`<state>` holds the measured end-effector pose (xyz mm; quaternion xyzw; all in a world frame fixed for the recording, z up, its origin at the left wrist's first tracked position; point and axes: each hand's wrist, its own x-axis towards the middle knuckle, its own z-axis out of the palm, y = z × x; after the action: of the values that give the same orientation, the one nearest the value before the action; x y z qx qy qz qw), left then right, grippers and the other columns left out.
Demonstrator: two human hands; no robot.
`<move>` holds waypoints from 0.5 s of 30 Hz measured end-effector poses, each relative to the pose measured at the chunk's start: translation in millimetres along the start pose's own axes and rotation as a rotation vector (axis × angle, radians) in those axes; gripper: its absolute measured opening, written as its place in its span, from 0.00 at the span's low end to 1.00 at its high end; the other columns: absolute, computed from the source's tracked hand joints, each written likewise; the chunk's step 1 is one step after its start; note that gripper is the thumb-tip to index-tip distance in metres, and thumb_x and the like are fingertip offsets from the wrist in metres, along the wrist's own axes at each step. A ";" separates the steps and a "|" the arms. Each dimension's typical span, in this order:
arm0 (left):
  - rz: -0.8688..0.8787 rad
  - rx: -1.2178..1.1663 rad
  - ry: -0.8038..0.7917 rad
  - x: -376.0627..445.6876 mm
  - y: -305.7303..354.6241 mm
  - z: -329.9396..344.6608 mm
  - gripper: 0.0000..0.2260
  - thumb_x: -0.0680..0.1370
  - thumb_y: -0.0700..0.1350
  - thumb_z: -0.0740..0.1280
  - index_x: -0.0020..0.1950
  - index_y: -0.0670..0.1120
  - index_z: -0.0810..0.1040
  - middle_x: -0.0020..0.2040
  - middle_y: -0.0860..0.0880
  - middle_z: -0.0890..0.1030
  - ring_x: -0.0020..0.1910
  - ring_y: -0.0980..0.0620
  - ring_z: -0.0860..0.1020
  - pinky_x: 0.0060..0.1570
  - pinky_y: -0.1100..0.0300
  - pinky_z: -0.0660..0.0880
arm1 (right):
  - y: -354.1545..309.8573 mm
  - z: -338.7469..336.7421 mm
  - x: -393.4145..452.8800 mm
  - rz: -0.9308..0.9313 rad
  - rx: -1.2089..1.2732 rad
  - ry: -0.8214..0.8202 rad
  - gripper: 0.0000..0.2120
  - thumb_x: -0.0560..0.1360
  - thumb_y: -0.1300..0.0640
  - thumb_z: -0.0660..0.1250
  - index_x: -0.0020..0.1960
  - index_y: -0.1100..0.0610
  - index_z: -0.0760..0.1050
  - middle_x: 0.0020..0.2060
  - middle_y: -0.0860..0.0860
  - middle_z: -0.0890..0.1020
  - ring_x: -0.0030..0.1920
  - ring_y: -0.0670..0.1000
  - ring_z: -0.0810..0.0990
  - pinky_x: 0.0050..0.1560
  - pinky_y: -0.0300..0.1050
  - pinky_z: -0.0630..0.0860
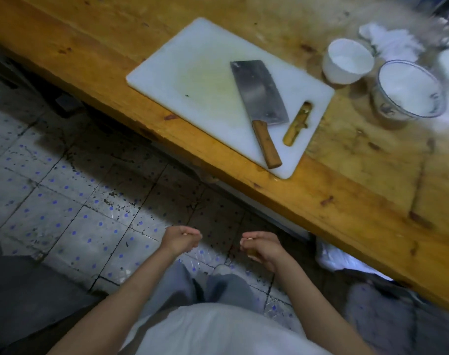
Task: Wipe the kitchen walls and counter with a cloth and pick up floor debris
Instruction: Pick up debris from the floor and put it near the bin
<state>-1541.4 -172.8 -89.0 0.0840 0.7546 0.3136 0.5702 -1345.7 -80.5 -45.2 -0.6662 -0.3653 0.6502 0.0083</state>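
Debris, as dark specks and flakes (115, 201), lies scattered over the grey floor tiles with blue dots (64, 190), thickest along the grout lines in front of the person. Nearest the camera, both bare forearms reach forward over grey trousers (228, 288). The left hand (180, 239) and the right hand (262, 245) hover above the floor, near each other but apart, each with fingers curled in; a small pale bit shows at each set of fingertips, too small to say what it is or whether it is pinched. To the right, under the counter edge, sits a crumpled white plastic bag (338, 260). Beyond the hands runs the long varnished wooden counter (346, 201), stained and worn. On it rests a white plastic chopping board (192, 73) carrying a steel cleaver with a wooden handle (259, 98). Farther right stand a white cup (346, 61) and a glass bowl of white powder (408, 90), with a crumpled white cloth (390, 43) behind them.
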 end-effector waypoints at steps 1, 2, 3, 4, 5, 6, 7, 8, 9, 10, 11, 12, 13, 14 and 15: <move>0.003 0.013 -0.009 -0.6 1.2 9.1 0.06 0.73 0.36 0.71 0.39 0.45 0.79 0.38 0.45 0.81 0.39 0.49 0.79 0.45 0.59 0.77 | 4.0 -8.4 -0.7 -0.002 0.022 0.007 0.13 0.71 0.68 0.71 0.54 0.61 0.78 0.44 0.54 0.82 0.43 0.48 0.80 0.45 0.39 0.79; 0.006 0.023 -0.020 -1.1 2.4 18.7 0.05 0.73 0.36 0.71 0.39 0.45 0.79 0.38 0.45 0.81 0.38 0.50 0.79 0.43 0.61 0.76 | 8.1 -16.7 -1.2 -0.001 0.050 0.011 0.13 0.71 0.68 0.71 0.54 0.61 0.78 0.44 0.53 0.82 0.43 0.47 0.80 0.47 0.40 0.78; 0.012 0.039 -0.029 -1.4 3.6 28.1 0.05 0.73 0.36 0.71 0.40 0.44 0.79 0.38 0.45 0.81 0.37 0.51 0.79 0.42 0.62 0.76 | 12.0 -24.7 -2.5 0.003 0.081 0.013 0.13 0.71 0.68 0.71 0.54 0.61 0.78 0.43 0.52 0.82 0.42 0.47 0.80 0.48 0.40 0.78; 0.022 0.059 -0.038 -2.3 5.4 37.1 0.05 0.73 0.36 0.71 0.40 0.45 0.79 0.38 0.46 0.81 0.36 0.52 0.79 0.40 0.64 0.76 | 16.4 -32.4 -3.2 0.011 0.115 0.020 0.13 0.71 0.69 0.70 0.54 0.60 0.78 0.42 0.52 0.82 0.43 0.47 0.80 0.50 0.42 0.78; 0.033 0.085 -0.053 -3.7 6.9 45.8 0.04 0.73 0.37 0.71 0.40 0.45 0.79 0.37 0.47 0.81 0.35 0.53 0.79 0.39 0.65 0.76 | 22.2 -40.0 -4.3 0.024 0.152 0.034 0.13 0.71 0.69 0.70 0.54 0.60 0.78 0.43 0.52 0.82 0.44 0.47 0.80 0.52 0.44 0.77; 0.042 0.114 -0.076 -5.3 8.2 53.7 0.04 0.73 0.37 0.71 0.40 0.45 0.79 0.37 0.47 0.80 0.35 0.53 0.79 0.38 0.65 0.75 | 28.9 -46.5 -5.4 0.037 0.186 0.045 0.13 0.71 0.70 0.70 0.54 0.60 0.78 0.43 0.53 0.82 0.45 0.48 0.80 0.55 0.45 0.77; 0.048 0.147 -0.103 -7.0 9.3 60.7 0.04 0.73 0.37 0.71 0.40 0.45 0.79 0.37 0.47 0.80 0.35 0.53 0.79 0.39 0.64 0.76 | 36.2 -51.6 -6.0 0.046 0.219 0.055 0.13 0.71 0.70 0.69 0.54 0.61 0.78 0.43 0.53 0.83 0.46 0.49 0.80 0.54 0.46 0.77; 0.055 0.181 -0.129 -8.4 11.2 66.7 0.04 0.73 0.37 0.71 0.40 0.45 0.79 0.37 0.47 0.80 0.35 0.52 0.79 0.40 0.63 0.76 | 43.4 -55.6 -6.0 0.051 0.249 0.062 0.13 0.70 0.71 0.69 0.54 0.62 0.78 0.42 0.53 0.82 0.45 0.49 0.80 0.51 0.44 0.77; 0.063 0.213 -0.152 -9.4 13.4 72.2 0.05 0.73 0.37 0.71 0.40 0.45 0.79 0.37 0.46 0.80 0.35 0.52 0.79 0.41 0.62 0.76 | 50.0 -58.5 -6.1 0.051 0.280 0.073 0.14 0.70 0.72 0.69 0.54 0.62 0.78 0.41 0.53 0.82 0.43 0.49 0.80 0.47 0.42 0.77; 0.070 0.239 -0.172 -9.5 16.1 76.6 0.05 0.73 0.36 0.72 0.40 0.45 0.79 0.37 0.46 0.80 0.35 0.52 0.78 0.41 0.62 0.76 | 55.3 -60.4 -5.8 0.047 0.311 0.085 0.14 0.70 0.72 0.69 0.54 0.63 0.77 0.40 0.53 0.82 0.41 0.49 0.80 0.43 0.40 0.77; 0.079 0.259 -0.189 -9.0 19.2 80.7 0.05 0.72 0.36 0.72 0.39 0.44 0.79 0.36 0.46 0.80 0.35 0.51 0.78 0.40 0.61 0.76 | 59.5 -62.2 -6.0 0.043 0.344 0.100 0.14 0.70 0.72 0.69 0.54 0.63 0.78 0.40 0.53 0.83 0.41 0.49 0.80 0.40 0.39 0.77; 0.089 0.282 -0.203 -8.6 22.6 84.6 0.05 0.72 0.35 0.72 0.39 0.44 0.79 0.35 0.45 0.80 0.34 0.51 0.78 0.40 0.61 0.75 | 63.8 -63.5 -6.7 0.043 0.377 0.118 0.14 0.70 0.73 0.69 0.53 0.62 0.78 0.40 0.53 0.83 0.41 0.49 0.80 0.39 0.38 0.78; 0.103 0.305 -0.215 -8.1 25.4 88.0 0.06 0.72 0.35 0.72 0.39 0.44 0.79 0.34 0.45 0.80 0.34 0.50 0.78 0.40 0.60 0.76 | 67.7 -64.1 -8.7 0.044 0.412 0.131 0.14 0.70 0.73 0.69 0.52 0.62 0.78 0.40 0.53 0.82 0.42 0.48 0.80 0.40 0.37 0.78; 0.118 0.333 -0.229 -8.6 28.3 91.1 0.06 0.71 0.34 0.72 0.38 0.44 0.79 0.34 0.44 0.80 0.34 0.50 0.78 0.41 0.59 0.76 | 72.6 -63.7 -10.8 0.049 0.455 0.145 0.13 0.70 0.73 0.69 0.52 0.61 0.77 0.40 0.53 0.82 0.42 0.48 0.80 0.40 0.37 0.78; 0.134 0.366 -0.248 -9.1 31.1 94.6 0.06 0.71 0.34 0.72 0.38 0.44 0.79 0.34 0.44 0.80 0.35 0.49 0.77 0.43 0.57 0.76 | 78.0 -62.1 -13.2 0.054 0.506 0.160 0.13 0.70 0.74 0.68 0.51 0.61 0.77 0.41 0.54 0.82 0.42 0.48 0.80 0.41 0.37 0.79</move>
<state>-1459.1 -117.1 -78.4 0.2739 0.7159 0.1961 0.6115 -1252.9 -115.4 -62.1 -0.7016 -0.1715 0.6661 0.1861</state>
